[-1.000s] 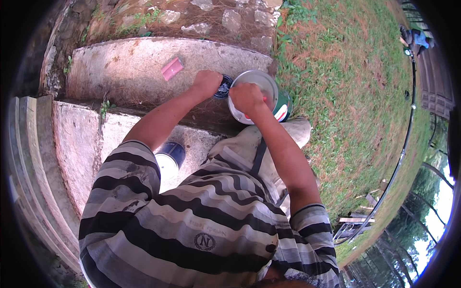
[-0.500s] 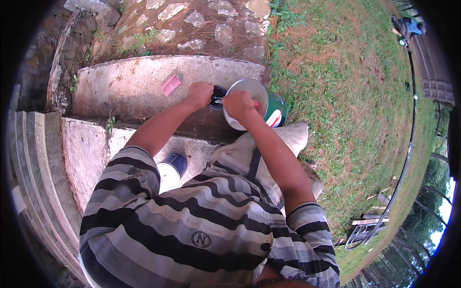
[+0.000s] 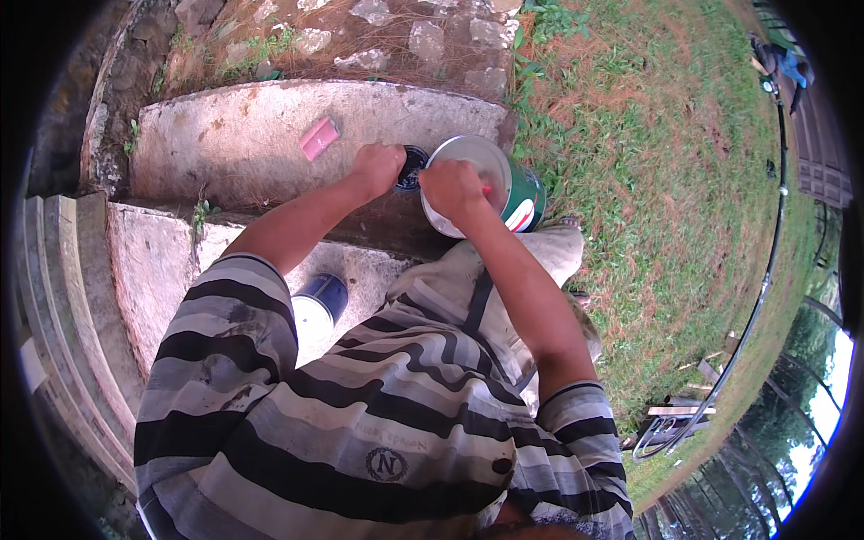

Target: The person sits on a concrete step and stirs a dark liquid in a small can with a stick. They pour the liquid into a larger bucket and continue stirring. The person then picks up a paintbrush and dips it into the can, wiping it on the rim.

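Note:
My left hand [image 3: 378, 171] is closed at the left edge of a small round dark can [image 3: 413, 167] on the concrete step. What its fingertips do on the rim is hidden below the hand. From the other side, my right hand [image 3: 453, 187] reaches to the can's right edge, also closed; whatever it grips is out of sight. A small red piece [image 3: 487, 191] shows just beside the right hand, over the mouth of a large green and white bucket [image 3: 525, 196]. Whether the hand holds that red piece I cannot tell.
A pink, block-like object [image 3: 319, 138] lies on the concrete step [image 3: 225, 126] to the left. Nearer me stands a blue can [image 3: 322, 299] with a white top. Grass [image 3: 630, 180] borders the step on the right; a black hose or pole [image 3: 779, 180] runs across it.
Both hands stay close together at the dark can, with little movement. The view has shifted slightly, and the can's top now looks darker, with fewer pale marks visible.

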{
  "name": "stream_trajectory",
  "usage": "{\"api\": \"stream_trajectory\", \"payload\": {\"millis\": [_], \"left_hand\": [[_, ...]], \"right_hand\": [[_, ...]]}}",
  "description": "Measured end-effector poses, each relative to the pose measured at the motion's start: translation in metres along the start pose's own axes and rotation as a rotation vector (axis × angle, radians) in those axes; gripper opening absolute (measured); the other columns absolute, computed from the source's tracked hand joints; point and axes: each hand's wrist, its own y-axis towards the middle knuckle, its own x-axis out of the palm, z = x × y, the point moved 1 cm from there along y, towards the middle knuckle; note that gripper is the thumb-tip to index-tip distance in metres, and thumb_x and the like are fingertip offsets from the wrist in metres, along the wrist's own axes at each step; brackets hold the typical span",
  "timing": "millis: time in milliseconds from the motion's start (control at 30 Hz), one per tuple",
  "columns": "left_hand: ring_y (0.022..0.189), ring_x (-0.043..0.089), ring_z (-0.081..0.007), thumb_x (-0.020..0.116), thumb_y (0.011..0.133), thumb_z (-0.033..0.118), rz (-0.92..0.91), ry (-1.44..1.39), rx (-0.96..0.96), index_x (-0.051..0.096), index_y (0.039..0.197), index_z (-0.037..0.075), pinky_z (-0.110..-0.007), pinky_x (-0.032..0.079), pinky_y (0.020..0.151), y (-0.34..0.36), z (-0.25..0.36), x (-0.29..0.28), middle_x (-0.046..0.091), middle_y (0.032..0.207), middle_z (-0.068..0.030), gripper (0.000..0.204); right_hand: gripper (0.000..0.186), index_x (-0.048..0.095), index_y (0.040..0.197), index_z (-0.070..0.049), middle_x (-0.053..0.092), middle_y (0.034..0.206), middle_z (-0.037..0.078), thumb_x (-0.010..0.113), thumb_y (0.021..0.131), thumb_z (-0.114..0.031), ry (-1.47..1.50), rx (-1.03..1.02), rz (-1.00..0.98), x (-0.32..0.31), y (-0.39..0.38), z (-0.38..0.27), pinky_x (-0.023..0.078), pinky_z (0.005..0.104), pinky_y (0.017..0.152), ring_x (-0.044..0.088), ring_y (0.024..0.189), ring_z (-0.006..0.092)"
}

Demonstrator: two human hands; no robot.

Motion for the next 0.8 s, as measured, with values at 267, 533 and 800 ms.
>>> {"api": "stream_trajectory", "payload": {"millis": [267, 533, 800], "left_hand": [[0.077, 0.077, -0.0382, 0.062, 0.087, 0.007, -0.036, 0.045, 0.006, 0.062, 0.101, -0.003, -0.048, 0.061, 0.069, -0.011, 0.001, 0.009, 0.075, 0.081, -0.0221, 0.017], [0.075, 0.076, -0.0385, 0.065, 0.086, 0.009, 0.007, 0.020, 0.086, 0.059, 0.104, -0.002, -0.049, 0.061, 0.066, -0.027, 0.012, 0.022, 0.073, 0.079, -0.0207, 0.021], [0.088, 0.075, -0.0381, 0.071, 0.082, 0.010, -0.073, 0.018, 0.013, 0.070, 0.094, 0.005, -0.050, 0.060, 0.079, 0.007, -0.009, -0.019, 0.075, 0.086, -0.0142, 0.013]], "right_hand": [[0.019, 0.082, 0.092, -0.013, 0.080, 0.097, 0.010, 0.063, 0.093, -0.017, 0.033, 0.012, -0.116, -0.009, 0.005, -0.009, 0.062, 0.0420, 0.079, 0.078, 0.094, 0.0270], [0.020, 0.081, 0.093, -0.010, 0.079, 0.097, 0.012, 0.061, 0.093, -0.015, 0.057, -0.006, -0.116, -0.009, 0.004, -0.005, 0.063, 0.0431, 0.077, 0.079, 0.093, 0.0288], [0.020, 0.080, 0.089, -0.011, 0.079, 0.092, 0.011, 0.061, 0.092, -0.016, 0.058, 0.002, -0.069, -0.002, 0.008, -0.004, 0.062, 0.0449, 0.076, 0.079, 0.089, 0.0289]]}}
